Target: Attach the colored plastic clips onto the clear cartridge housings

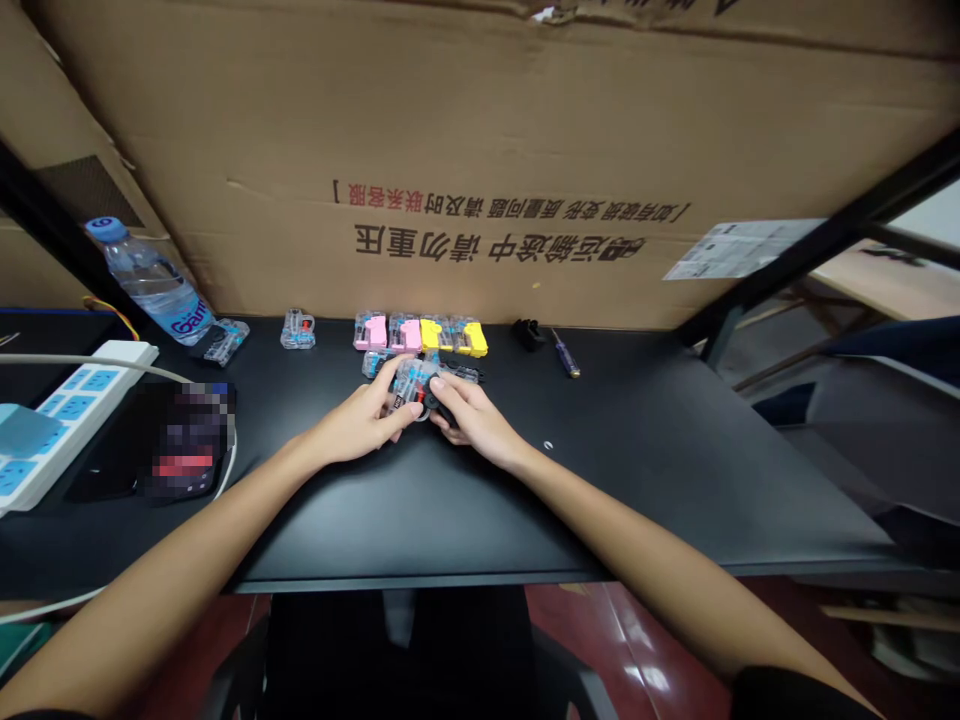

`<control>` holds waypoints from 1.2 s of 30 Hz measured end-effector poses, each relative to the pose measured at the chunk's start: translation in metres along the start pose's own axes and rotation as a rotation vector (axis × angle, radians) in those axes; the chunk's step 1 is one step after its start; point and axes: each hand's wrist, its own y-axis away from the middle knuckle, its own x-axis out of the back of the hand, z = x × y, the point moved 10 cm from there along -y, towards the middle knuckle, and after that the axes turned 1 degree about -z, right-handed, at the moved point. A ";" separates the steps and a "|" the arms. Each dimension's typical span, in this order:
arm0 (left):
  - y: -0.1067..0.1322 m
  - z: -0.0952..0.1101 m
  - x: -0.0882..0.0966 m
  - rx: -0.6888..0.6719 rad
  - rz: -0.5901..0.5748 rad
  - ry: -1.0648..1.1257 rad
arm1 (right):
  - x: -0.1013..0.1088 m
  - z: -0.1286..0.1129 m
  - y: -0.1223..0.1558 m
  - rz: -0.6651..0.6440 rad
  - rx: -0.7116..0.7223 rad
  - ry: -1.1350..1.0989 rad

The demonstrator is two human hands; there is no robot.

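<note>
Near the middle of the table, my left hand (361, 418) is closed around a small clear plastic device (409, 378) with blue and red parts inside. My right hand (481, 422) grips a black part (441, 400) with a round end, held against the device's right side. Whether the two pieces are joined, I cannot tell. Just behind my fingers lie more clear and dark pieces (463, 370), partly hidden. Beyond them stand pink-sided devices (370, 331) and yellow-sided devices (471, 337) in a row.
Another clear device (298, 329) sits left of the row. A purple-handled screwdriver (566, 355) and a black piece (529, 334) lie to the right. A water bottle (154, 285), a white power strip (90, 400) and a phone (187, 440) occupy the left. Cardboard (465, 130) walls the back.
</note>
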 end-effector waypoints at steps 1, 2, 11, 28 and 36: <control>0.000 -0.001 0.000 0.004 -0.007 0.004 | 0.000 0.000 0.000 -0.009 -0.005 0.010; 0.000 -0.002 -0.001 0.006 -0.011 0.007 | 0.001 0.001 0.000 -0.017 -0.011 0.012; 0.002 0.004 0.006 -0.015 0.043 -0.215 | -0.001 -0.003 0.000 -0.011 0.025 0.064; -0.004 -0.003 0.037 -0.031 0.265 0.120 | 0.033 -0.027 0.000 0.186 0.134 0.145; -0.004 0.004 0.043 -0.044 0.254 0.094 | 0.049 -0.035 0.004 0.352 0.229 0.153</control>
